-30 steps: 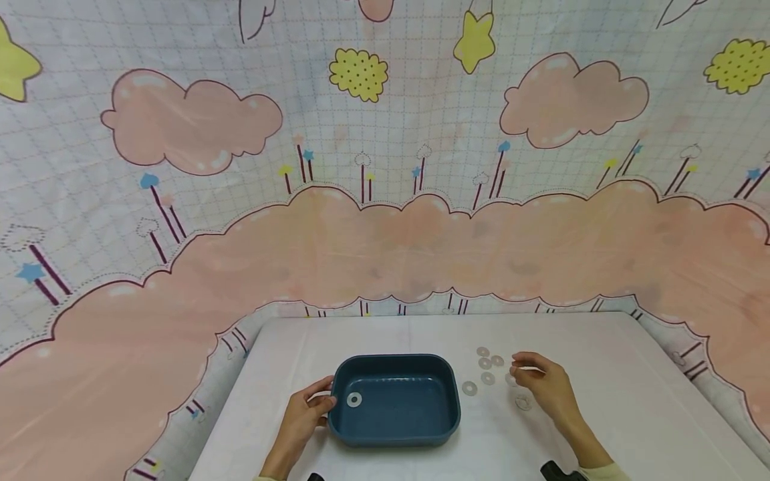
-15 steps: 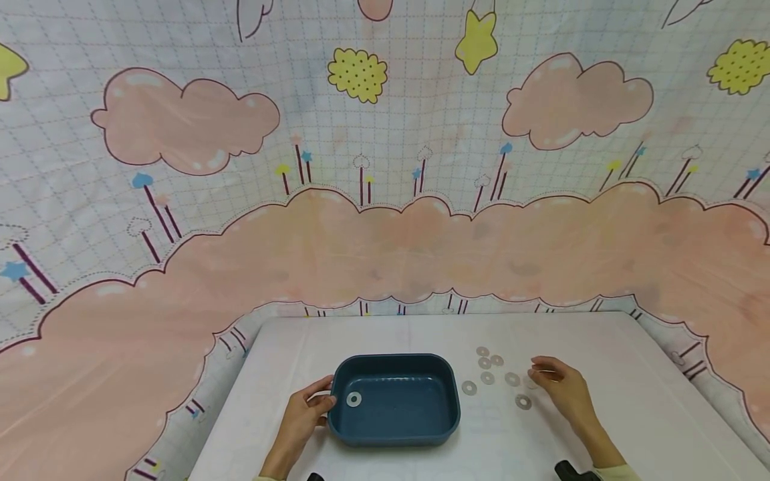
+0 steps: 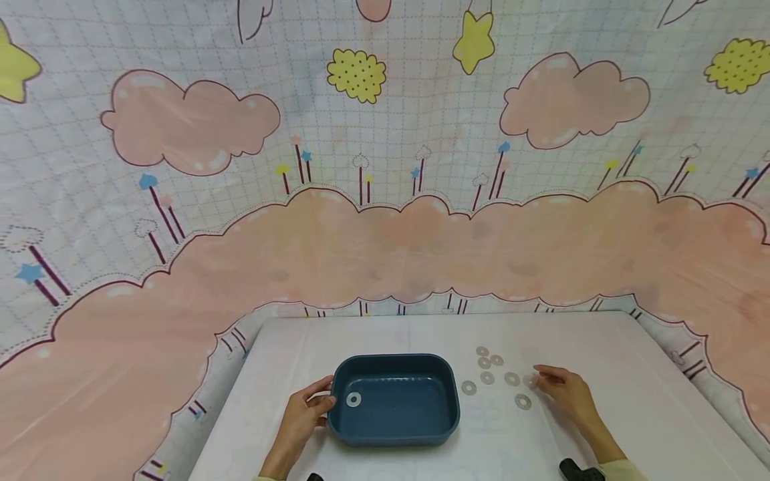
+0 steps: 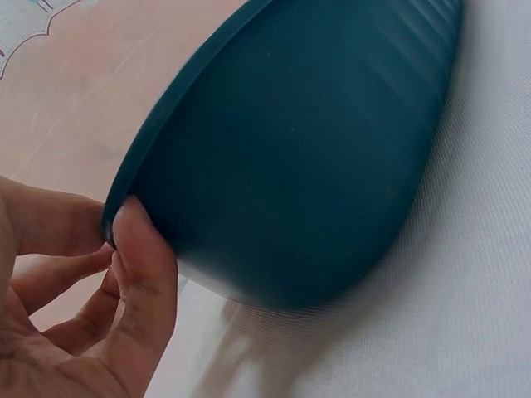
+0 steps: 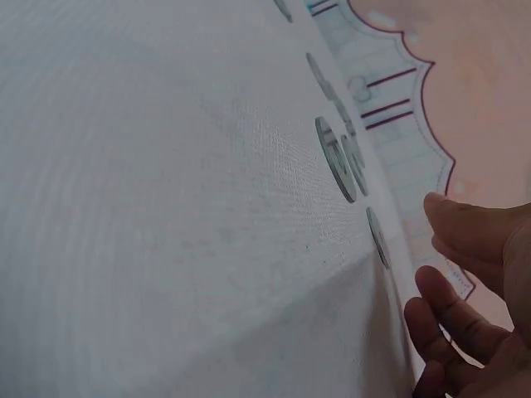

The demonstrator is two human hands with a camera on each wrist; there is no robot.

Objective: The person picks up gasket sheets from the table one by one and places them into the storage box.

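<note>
My left hand pinches the left rim of a dark blue rectangular plastic basin, thumb outside the wall, as the left wrist view shows close up. Inside the basin, towards its left end, lies one flat washer. To the right, my right hand is low over the table, its fingertips right at a grey washer that they partly cover in the head view. Seen from the right wrist, thumb and fingers are parted beside the nearest washer, with nothing visible between them.
Several more flat washers lie loosely between basin and right hand, among them one nearer the front and one by the basin. A white cloth covers the table. Behind it hangs a patterned curtain.
My right hand has moved right, away from the middle washers, and down to the rightmost one. The left hand and the basin have stayed put.
</note>
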